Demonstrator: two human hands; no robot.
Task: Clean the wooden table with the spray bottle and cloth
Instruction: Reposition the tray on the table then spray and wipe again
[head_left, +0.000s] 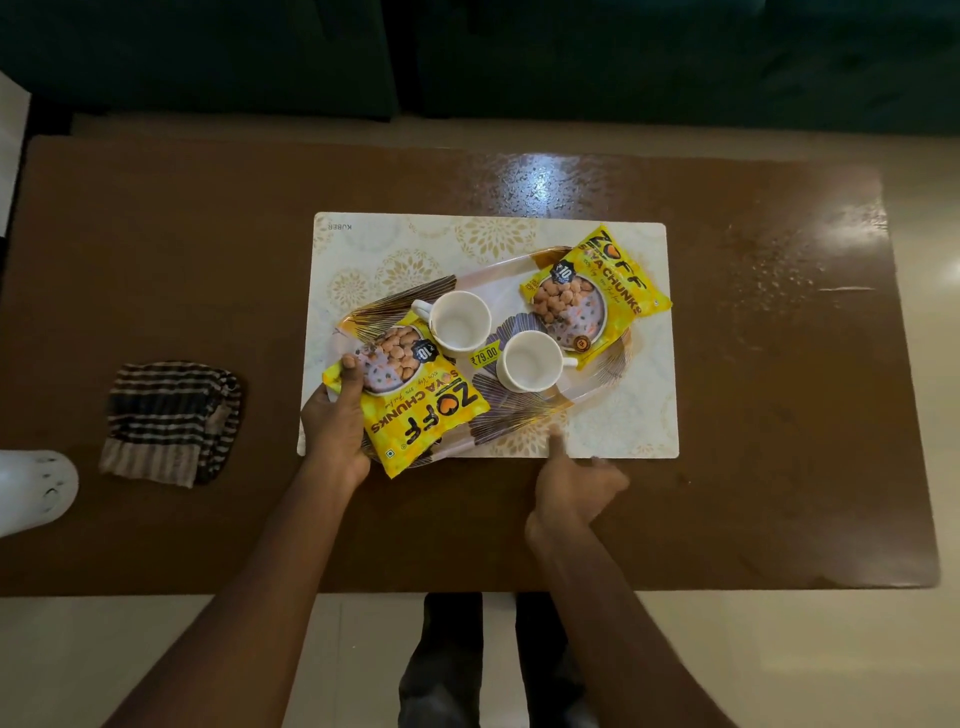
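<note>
Centrally, a pale patterned placemat (613, 415) lay flat on the brown wooden tabletop (208, 249), and an oval decorated tray (519, 415) rested on the placemat at a diagonal. The tray carried two white cups, a left cup (460, 322) and a right cup (530, 361), both upright and set close together near its middle. A yellow soya chunks packet (597, 296) lay across the far right end of the tray. A second yellow packet (415, 395) lay across the near left end.

The left hand (335, 426) gripped the near left end of the tray, with its thumb pressed on the corner of the second yellow packet and its fingers (358, 457) closed under the tray edge. The right hand (576, 483) rested on the tabletop at the near edge of the placemat. One finger pointed forward onto the placemat just beside the tray rim, while the remaining fingers were curled; they held nothing.

The striped cloth (171, 421) lay folded on the tabletop, to the left of the placemat and well apart from it. A white object (34, 488), partly cut off by the frame, stood at the left edge of the tabletop beside the cloth; its type could not be determined. Droplets showed on the glossy surface at the far and right areas of the tabletop.
</note>
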